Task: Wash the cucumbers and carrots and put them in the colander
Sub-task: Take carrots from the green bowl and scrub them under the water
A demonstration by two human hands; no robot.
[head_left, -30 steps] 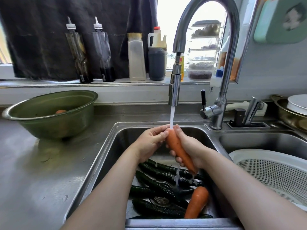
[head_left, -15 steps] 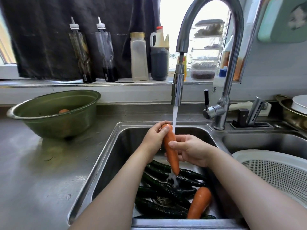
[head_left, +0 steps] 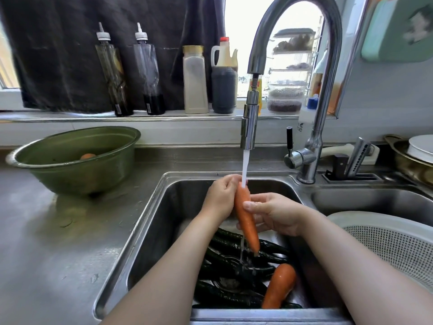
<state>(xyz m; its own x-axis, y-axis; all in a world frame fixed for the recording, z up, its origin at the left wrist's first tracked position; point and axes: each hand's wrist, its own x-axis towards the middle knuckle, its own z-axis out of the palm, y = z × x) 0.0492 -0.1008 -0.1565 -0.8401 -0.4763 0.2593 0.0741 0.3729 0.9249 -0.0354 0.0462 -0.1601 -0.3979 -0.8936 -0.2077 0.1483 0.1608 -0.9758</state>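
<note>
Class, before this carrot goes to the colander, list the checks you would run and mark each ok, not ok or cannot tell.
1. Left hand and right hand grip the carrot: ok.
2. Water stream hits the carrot: ok.
3. Carrot clean all round: cannot tell.
4. Colander ready on the right: ok.
5. Sink finished: not ok; second carrot and cucumbers lie in it.

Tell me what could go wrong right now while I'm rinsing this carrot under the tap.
The wet carrot, held near upright by the left hand and right hand, might slip onto the cucumbers below. Water striking its top could splash past the sink rim onto the counter.
</note>
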